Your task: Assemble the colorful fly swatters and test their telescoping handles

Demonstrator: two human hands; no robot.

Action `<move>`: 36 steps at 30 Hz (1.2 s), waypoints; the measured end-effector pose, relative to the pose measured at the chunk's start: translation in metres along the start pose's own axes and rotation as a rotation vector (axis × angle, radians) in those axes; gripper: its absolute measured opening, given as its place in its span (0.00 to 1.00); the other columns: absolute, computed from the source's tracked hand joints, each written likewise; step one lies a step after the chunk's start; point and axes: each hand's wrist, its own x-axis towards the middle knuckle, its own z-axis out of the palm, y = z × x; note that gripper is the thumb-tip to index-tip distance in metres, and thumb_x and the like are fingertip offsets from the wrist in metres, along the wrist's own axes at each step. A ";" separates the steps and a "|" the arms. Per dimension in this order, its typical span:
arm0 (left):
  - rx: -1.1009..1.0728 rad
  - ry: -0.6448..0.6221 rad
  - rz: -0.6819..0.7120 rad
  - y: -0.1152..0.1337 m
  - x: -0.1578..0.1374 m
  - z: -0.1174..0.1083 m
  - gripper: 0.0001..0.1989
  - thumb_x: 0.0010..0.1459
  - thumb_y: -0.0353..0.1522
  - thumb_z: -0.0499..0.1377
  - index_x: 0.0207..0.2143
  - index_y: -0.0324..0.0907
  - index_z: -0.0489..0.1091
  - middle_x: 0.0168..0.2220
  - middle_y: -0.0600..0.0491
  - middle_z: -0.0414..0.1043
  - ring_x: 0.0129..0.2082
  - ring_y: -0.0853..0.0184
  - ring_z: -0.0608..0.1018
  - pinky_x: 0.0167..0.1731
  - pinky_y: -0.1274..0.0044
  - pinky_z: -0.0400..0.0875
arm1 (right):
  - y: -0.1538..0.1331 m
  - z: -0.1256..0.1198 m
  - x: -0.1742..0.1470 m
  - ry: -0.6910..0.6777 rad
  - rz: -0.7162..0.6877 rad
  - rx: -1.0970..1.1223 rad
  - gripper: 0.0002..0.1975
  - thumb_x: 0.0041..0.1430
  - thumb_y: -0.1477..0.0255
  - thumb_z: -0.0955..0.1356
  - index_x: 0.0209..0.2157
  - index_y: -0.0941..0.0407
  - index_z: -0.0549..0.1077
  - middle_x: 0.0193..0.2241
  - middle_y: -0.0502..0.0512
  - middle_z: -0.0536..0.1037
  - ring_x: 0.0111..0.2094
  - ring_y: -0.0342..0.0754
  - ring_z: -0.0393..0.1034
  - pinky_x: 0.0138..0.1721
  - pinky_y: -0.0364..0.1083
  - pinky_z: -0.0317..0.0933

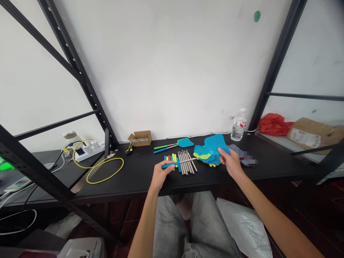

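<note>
A blue fly swatter (185, 161) with a metal rod is held up between both my hands. My left hand (161, 171) is closed around its blue handle, while my right hand (228, 159) pinches the edge of its blue mesh head (215, 144). Under that head lies a pile of loose blue and yellow-green swatter heads (200, 149). Several metal rods (185, 168) lie side by side below the held rod. Partly hidden behind my left hand is a row of colored handles (175, 158). Two swatters with heads, one green-handled (161, 147) and one blue-handled, lie farther back.
At the back stand an open cardboard box (141, 138) and a water bottle (238, 126). Left of the work area are a yellow cable loop (105, 173), a power strip (90, 152) and a black-yellow tool (129, 148). Black rack posts (278, 66) flank the table.
</note>
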 end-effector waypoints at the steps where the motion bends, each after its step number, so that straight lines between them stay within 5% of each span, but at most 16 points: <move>1: 0.002 0.003 0.001 0.000 0.000 0.000 0.17 0.50 0.42 0.67 0.37 0.38 0.78 0.27 0.49 0.74 0.27 0.67 0.72 0.28 0.78 0.64 | 0.001 0.000 -0.010 0.003 0.005 0.035 0.20 0.48 0.57 0.75 0.23 0.54 0.64 0.15 0.45 0.64 0.15 0.40 0.55 0.16 0.43 0.46; 8: 0.015 0.014 -0.013 -0.001 0.001 -0.001 0.17 0.50 0.41 0.67 0.38 0.39 0.78 0.27 0.50 0.75 0.27 0.68 0.72 0.27 0.78 0.63 | 0.010 0.002 -0.038 0.036 0.031 0.140 0.18 0.49 0.58 0.75 0.23 0.54 0.66 0.17 0.48 0.68 0.15 0.41 0.56 0.16 0.44 0.47; 20: 0.035 0.031 -0.003 -0.002 0.004 0.000 0.18 0.50 0.41 0.67 0.39 0.38 0.78 0.26 0.50 0.74 0.25 0.69 0.69 0.26 0.78 0.61 | 0.003 -0.001 -0.036 -0.204 0.096 0.047 0.17 0.53 0.58 0.72 0.25 0.56 0.69 0.19 0.51 0.73 0.18 0.42 0.61 0.20 0.44 0.50; 36: 0.029 0.037 -0.007 -0.005 0.005 -0.001 0.18 0.49 0.40 0.68 0.39 0.39 0.78 0.26 0.50 0.74 0.26 0.69 0.71 0.27 0.78 0.62 | 0.002 -0.002 -0.033 -0.248 0.098 0.028 0.18 0.53 0.56 0.72 0.26 0.56 0.70 0.21 0.52 0.75 0.18 0.41 0.62 0.20 0.44 0.49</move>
